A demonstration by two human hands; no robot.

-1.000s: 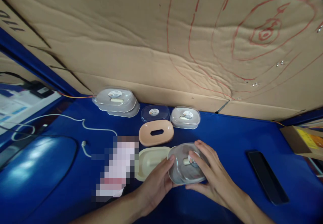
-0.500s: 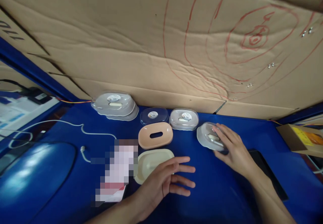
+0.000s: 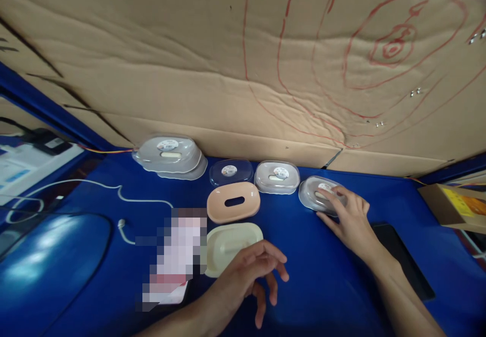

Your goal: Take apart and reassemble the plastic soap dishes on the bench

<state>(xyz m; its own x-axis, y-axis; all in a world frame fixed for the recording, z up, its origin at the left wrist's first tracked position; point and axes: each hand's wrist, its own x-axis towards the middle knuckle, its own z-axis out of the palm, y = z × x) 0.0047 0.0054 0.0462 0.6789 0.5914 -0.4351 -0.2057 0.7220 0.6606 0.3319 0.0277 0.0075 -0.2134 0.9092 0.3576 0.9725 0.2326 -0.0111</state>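
Note:
My right hand [image 3: 351,218] rests its fingers on a clear lidded soap box [image 3: 316,195] set on the blue table [image 3: 326,281] at the right end of a back row. My left hand [image 3: 250,271] hovers over the table with loosely curled fingers and holds nothing; it is just right of a cream tray [image 3: 228,243]. Behind the cream tray lies a peach tray with a slot [image 3: 233,202]. Further back stand a clear lid [image 3: 231,171] and another clear lidded box [image 3: 276,176].
Two stacked clear boxes [image 3: 169,154] sit at the back left against a cardboard wall [image 3: 243,74] marked with red lines. A black phone [image 3: 402,258] lies right of my right arm. A white cable [image 3: 125,195] and a blurred-out item [image 3: 174,253] lie to the left.
Both hands held the clear box near the cream tray; my right hand carried it to the back row and set it down. My left hand let go and curled its fingers.

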